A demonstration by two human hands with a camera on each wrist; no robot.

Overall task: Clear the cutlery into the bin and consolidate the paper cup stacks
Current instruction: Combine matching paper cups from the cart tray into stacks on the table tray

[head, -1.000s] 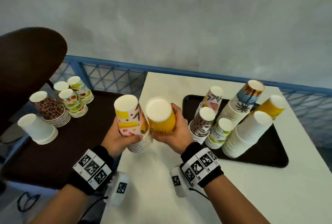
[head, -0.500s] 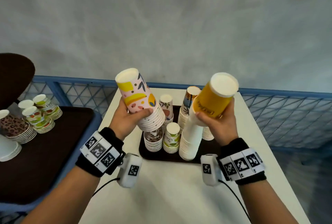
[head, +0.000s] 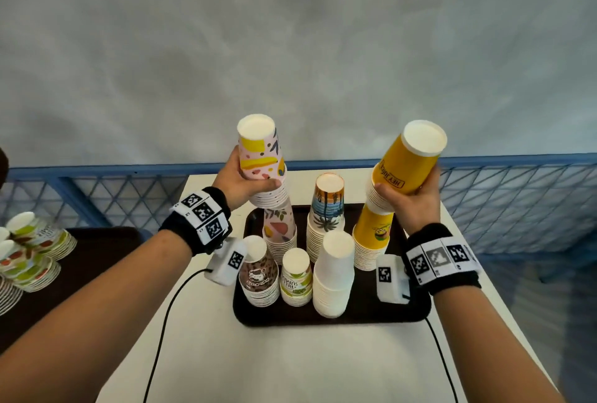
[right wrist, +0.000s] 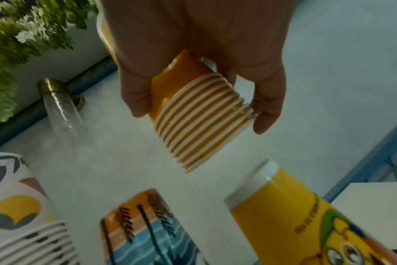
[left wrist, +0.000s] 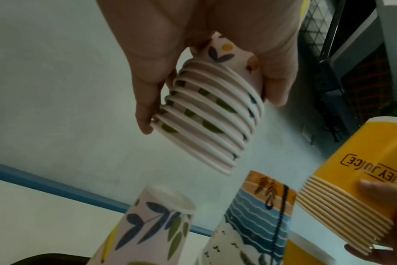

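we hold two upturned stacks of paper cups in the air above the black tray (head: 332, 318) on the white desk (head: 290, 370). our left hand (head: 235, 183) wraps its fingers round the pink patterned stack (head: 261, 160), which hangs just above a matching patterned stack on the tray (head: 280, 234) at the tray's far left. our right hand (head: 416, 205) curls round the yellow stack (head: 403, 167), tilted and just above the yellow stack on the tray (head: 371, 238) at the tray's far right. between those two on the tray stands a beach-print stack (head: 326, 218); a leopard-print stack (head: 258, 273), a green-lettered stack (head: 295, 276) and a plain white stack (head: 334, 273) stand at the tray's near side. more cup stacks (head: 29, 251) sit well to the tray's left on a dark surface. no cutlery or bin is in view.

we judge the cups light, thin-walled and easily crushed, and nested stacks can slide apart, so the grip belongs low on the rolled rims, as the wrist views show, with gentle pressure. each held stack looks ready to be lowered squarely over its match; a tilted approach could topple the tall stack beneath.
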